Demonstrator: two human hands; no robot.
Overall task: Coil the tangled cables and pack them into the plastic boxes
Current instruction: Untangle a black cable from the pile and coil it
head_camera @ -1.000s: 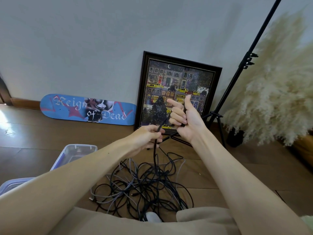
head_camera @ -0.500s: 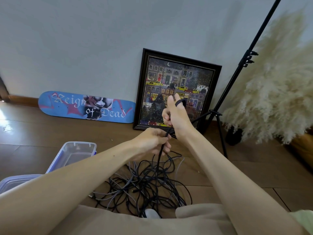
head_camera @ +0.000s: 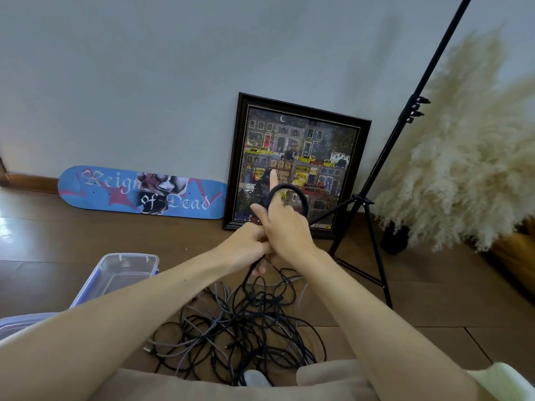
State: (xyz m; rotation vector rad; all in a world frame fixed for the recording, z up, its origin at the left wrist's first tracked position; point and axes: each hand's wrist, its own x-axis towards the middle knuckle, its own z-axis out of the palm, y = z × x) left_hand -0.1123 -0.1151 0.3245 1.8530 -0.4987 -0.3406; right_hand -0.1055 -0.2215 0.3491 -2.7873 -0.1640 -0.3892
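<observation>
I see two hands, the left hand and the right hand, and two plastic boxes, a far box and a near box. The cables make one heap, too tangled to count. By the wall are one skateboard, one framed picture, one tripod and one pampas bunch.

— Any lettering you can read?
— Only on the blue skateboard deck lying against the wall: "Reign of Dead" in pale gothic script, "Reign" upper left, "of Dead" lower right.
— And the framed picture?
— Any signs in it are too small to read.
</observation>
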